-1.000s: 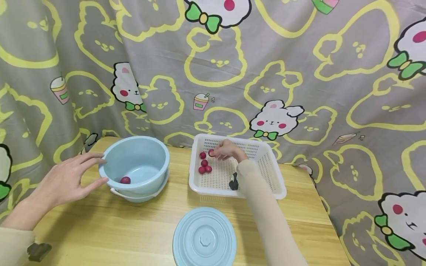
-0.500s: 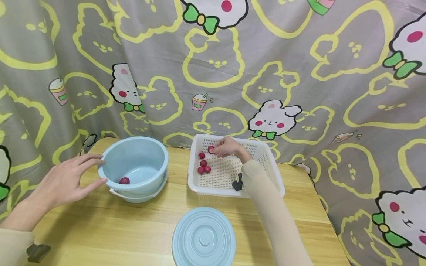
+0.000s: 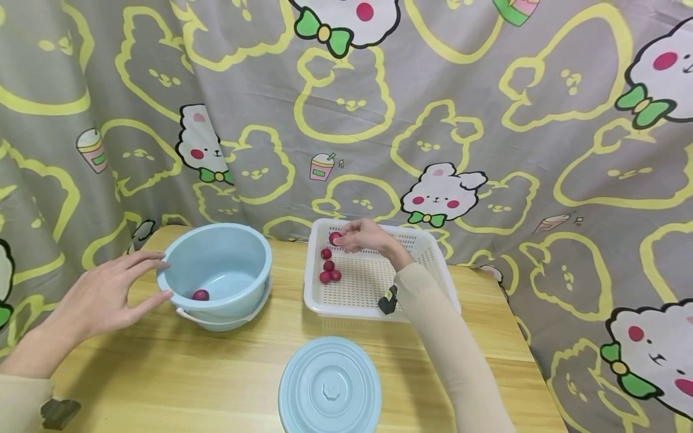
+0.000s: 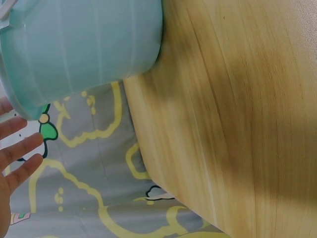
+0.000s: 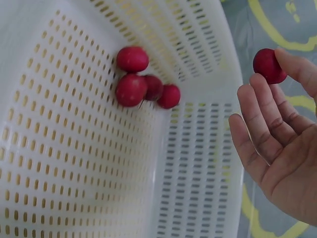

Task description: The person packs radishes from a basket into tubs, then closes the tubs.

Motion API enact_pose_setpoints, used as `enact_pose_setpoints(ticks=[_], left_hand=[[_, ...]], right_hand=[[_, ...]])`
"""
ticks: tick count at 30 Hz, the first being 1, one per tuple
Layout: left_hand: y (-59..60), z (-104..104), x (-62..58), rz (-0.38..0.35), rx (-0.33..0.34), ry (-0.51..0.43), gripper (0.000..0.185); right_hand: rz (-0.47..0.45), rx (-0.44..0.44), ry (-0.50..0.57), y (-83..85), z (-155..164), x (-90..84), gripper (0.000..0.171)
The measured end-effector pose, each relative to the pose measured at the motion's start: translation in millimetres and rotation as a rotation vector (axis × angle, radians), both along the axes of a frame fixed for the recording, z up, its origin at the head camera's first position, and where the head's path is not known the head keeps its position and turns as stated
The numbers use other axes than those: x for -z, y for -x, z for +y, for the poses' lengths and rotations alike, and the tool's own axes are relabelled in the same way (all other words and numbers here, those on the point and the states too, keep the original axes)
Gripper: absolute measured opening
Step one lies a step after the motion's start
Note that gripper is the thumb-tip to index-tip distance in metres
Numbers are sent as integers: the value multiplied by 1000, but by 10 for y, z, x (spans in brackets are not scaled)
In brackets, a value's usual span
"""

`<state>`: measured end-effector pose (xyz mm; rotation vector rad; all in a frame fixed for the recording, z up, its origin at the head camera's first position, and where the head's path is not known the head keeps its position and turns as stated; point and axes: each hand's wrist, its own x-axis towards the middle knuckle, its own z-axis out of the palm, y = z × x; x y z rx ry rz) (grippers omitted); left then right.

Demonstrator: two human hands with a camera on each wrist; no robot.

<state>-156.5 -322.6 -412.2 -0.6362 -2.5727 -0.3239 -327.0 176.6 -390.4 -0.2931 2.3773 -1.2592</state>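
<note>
My right hand pinches a round red radish between thumb and fingertips, above the far left part of the white basket. Several more red radishes lie grouped at the basket's left end. At the left, my left hand has its fingers loosely spread at the rim of the light blue bucket; whether they press on it I cannot tell. One radish rests on the bucket's bottom. In the left wrist view, several fingers show beside the bucket's rim.
A round light blue lid lies on the wooden table near its front edge. The bucket's white handle hangs down its side. A patterned grey curtain hangs right behind the basket and bucket.
My right hand has lifted a little and drawn slightly toward the far left of the basket, with the radish in its fingertips. The left hand keeps its place at the bucket.
</note>
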Motion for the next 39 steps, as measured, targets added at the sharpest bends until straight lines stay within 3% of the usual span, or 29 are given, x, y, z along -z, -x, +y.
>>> enact_pose_setpoints(ticks=[20,39], left_hand=[[2,8,-6,-3,1,-5,59],[9,-5,-8,-9,-5,-5,62]], right_hand=[[62,-199,108,-315,-663,-420,30],[20,-342,208,-531,-1473,-458,26]])
